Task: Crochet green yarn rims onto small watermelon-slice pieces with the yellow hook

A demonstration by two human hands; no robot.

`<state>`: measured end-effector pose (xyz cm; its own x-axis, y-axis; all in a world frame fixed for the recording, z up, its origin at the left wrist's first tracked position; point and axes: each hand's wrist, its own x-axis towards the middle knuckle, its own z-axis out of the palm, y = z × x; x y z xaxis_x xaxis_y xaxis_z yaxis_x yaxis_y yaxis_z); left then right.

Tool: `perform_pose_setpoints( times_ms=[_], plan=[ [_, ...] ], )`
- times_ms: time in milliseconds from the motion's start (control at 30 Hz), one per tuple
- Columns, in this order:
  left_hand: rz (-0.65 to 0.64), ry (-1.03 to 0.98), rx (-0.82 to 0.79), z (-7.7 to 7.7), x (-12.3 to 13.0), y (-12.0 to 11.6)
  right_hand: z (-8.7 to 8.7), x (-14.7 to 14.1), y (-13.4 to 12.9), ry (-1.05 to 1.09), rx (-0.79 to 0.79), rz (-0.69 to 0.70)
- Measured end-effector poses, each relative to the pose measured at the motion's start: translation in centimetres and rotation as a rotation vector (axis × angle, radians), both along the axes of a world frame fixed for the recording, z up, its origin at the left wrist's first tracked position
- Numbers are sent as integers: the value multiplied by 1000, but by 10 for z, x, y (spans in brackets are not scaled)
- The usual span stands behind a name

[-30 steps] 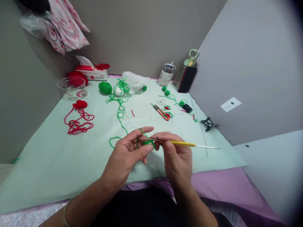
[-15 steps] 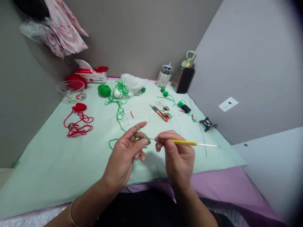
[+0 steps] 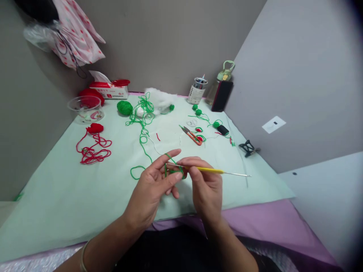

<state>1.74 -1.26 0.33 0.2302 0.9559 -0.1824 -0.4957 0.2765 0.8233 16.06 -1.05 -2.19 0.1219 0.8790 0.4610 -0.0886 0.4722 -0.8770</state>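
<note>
Above the front of the table, my right hand (image 3: 207, 185) is closed around a crochet hook with a yellow handle (image 3: 207, 170) and metal tips at both ends. Its left tip reaches over the fingers of my left hand (image 3: 154, 185). Green yarn (image 3: 169, 155) runs over the raised left index finger, and the left thumb pinches a small green piece mostly hidden by the fingers. From there the strand leads back to a loose green tangle (image 3: 146, 107) beside a green yarn ball (image 3: 124, 108).
A red yarn bundle (image 3: 95, 128) with loose strands lies left, near a clear plastic tub (image 3: 85, 109). Orange thread snips (image 3: 191, 135) lie beyond my hands. White stuffing (image 3: 160, 100), a tin (image 3: 197, 90) and a phone (image 3: 222, 96) leaning on a bottle (image 3: 225, 73) stand behind.
My right hand and the hook have moved left, so the hook's tip now reaches farther across the left fingers. My left hand has shifted slightly right.
</note>
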Motion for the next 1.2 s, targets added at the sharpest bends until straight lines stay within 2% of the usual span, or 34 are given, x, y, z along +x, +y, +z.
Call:
perform_pose_setpoints(
  times_ms=[100, 167, 233, 267, 300, 367, 467, 533, 600, 800, 933, 1067, 1200],
  plan=[
    [19, -8, -11, -1, 4, 0, -1, -1, -3, -160, 71, -84],
    [47, -56, -37, -2, 5, 1, -3, 0, -5, -379, 232, -199],
    [8, -126, -103, -3, 5, 3, -6, 3, -8, -565, 385, -282],
    [-34, -159, -147, -4, 4, 4, -7, 5, -9, -592, 409, -290],
    [-81, -183, -187, -4, 2, 5, -7, 7, -10, -562, 390, -283],
    [-139, -197, -217, -4, -2, 8, -6, 12, -10, -367, 263, -234],
    [-114, -141, -133, -2, -7, 9, -1, 15, -9, -16, 69, -136],
    [-90, -102, -83, -2, -6, 9, 1, 14, -7, 92, 1, -62],
    [-87, -95, -64, -2, -3, 7, -1, 10, -5, 78, -24, -30],
    [-79, -73, -24, -3, 3, 6, -6, 3, -5, -24, 15, -49],
    [-45, -71, -68, -2, 5, 6, -4, 4, -6, -86, 64, -70],
    [-89, -120, -131, 1, 5, 7, -7, 6, -4, -92, 59, -68],
    [-92, -101, -104, 1, 5, 9, -7, 8, -3, -73, 77, -82]
  ],
)
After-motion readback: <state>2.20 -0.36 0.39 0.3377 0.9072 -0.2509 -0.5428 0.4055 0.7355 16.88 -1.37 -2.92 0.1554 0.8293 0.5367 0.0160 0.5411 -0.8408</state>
